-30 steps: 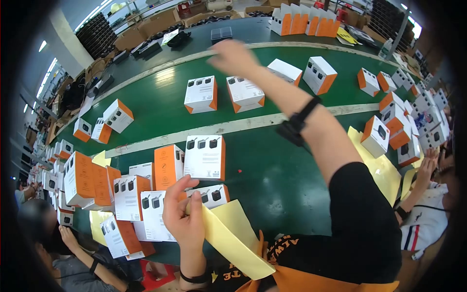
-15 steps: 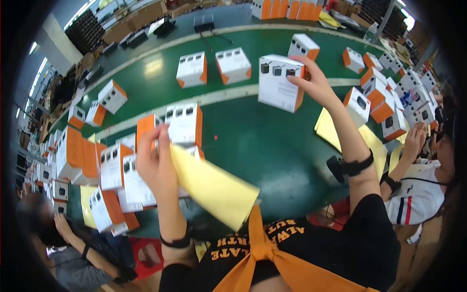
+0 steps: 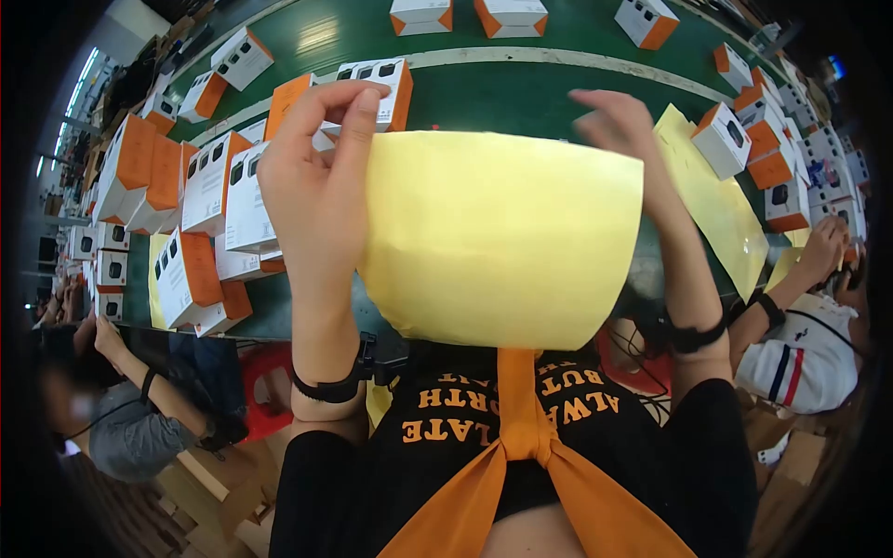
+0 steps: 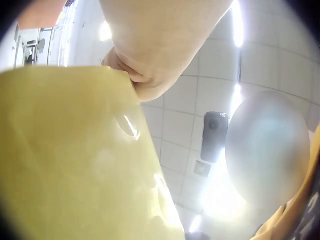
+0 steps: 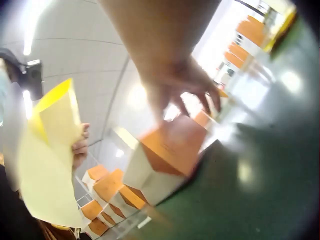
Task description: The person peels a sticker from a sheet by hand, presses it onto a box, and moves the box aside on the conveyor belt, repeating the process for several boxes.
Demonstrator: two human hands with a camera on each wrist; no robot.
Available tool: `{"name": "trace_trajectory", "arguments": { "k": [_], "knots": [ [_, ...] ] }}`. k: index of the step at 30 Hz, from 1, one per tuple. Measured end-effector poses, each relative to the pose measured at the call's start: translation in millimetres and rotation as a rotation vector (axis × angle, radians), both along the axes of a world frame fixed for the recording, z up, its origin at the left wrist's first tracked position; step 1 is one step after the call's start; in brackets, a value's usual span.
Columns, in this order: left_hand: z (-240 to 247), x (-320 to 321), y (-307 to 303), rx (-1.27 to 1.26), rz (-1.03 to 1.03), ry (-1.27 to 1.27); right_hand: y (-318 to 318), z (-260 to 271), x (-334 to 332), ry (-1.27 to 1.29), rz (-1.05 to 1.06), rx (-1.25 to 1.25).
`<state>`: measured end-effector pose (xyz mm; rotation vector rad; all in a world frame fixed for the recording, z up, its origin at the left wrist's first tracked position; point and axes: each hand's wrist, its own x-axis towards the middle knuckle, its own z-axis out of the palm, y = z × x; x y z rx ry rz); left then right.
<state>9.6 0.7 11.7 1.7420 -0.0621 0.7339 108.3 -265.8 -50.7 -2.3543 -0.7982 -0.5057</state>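
My left hand (image 3: 321, 181) pinches the left edge of a yellow sheet (image 3: 502, 237), which bows across the front of my body. The sheet (image 4: 75, 150) fills much of the left wrist view. Beyond its upper right corner, my right hand (image 3: 621, 130) is blurred, with fingers extended. In the right wrist view, that hand (image 5: 175, 80) has spread fingers over or beside a white and orange box (image 5: 175, 147) on the green table; contact cannot be told. The sheet may hide this box from the head view.
White and orange boxes (image 3: 209, 186) crowd the left of the green table (image 3: 530, 88). More yellow sheets (image 3: 712, 200) lie at the right, with a box (image 3: 721, 139) at their edge. People (image 3: 805, 344) sit on both sides.
The box my right hand held up is no longer visible in the head view. That hand has moved behind the sheet, and the sheet has swung up and spread across the view.
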Motion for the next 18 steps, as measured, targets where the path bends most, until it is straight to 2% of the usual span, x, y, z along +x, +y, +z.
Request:
{"name": "trace_trajectory", "arguments": {
  "k": [1,2,3,6,8,9,12,13,16,17,18],
  "knots": [
    [1,0,2,0.019,0.072,0.029,0,36,-18,0.489,0.189,0.527],
    [2,1,3,0.036,0.143,0.058,2,46,-35,0.79,0.498,0.827],
    [1,2,5,0.036,0.144,0.059,16,53,-57,0.746,0.622,0.789],
    [-4,5,11,0.083,0.119,0.068,41,62,-92,0.652,0.399,0.782],
    [-6,-3,13,-0.622,-0.474,0.041,41,57,-88,0.604,0.416,0.818],
    [-10,-8,17,-0.413,-0.463,0.118,42,57,-87,0.583,0.371,0.833],
    [-7,-24,16,-0.305,-0.418,0.15,43,63,-91,0.601,0.329,0.823],
    [-1,-29,10,-0.321,-0.304,0.13,44,64,-92,0.639,0.343,0.788],
    [6,-36,19,-0.244,-0.232,0.177,42,57,-79,0.674,0.417,0.785],
    [10,-35,14,-0.296,-0.191,0.182,45,59,-81,0.708,0.409,0.928],
    [8,-34,18,-0.295,-0.181,0.184,45,60,-81,0.715,0.417,0.929]
  ]
}}
